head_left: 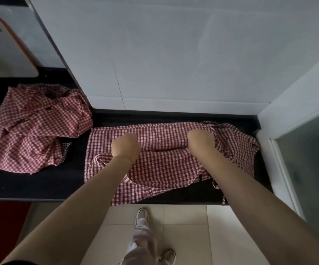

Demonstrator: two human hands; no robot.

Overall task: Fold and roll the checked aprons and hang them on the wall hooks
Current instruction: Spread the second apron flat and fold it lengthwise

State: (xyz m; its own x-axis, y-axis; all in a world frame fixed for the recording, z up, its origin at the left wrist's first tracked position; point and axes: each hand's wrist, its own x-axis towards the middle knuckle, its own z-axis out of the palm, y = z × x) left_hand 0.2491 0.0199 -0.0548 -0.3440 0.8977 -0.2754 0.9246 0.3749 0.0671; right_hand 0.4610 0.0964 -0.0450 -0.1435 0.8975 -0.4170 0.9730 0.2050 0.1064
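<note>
Red-checked apron (166, 161) under both hands (126, 148) (200, 142), fists bunching cloth: folding underway; next, roll it evenly.

Bare counter (74, 150) strip between crumpled apron pile (34, 127) and spread apron (164, 163)

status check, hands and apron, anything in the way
Left hand and right hand both grip the spread apron. Not rolled yet. Crumpled apron waits left, apart.

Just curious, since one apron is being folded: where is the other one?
In the head view the crumpled apron lies heaped on the dark counter, left of the apron being folded, below a white board with an orange rim.
</note>
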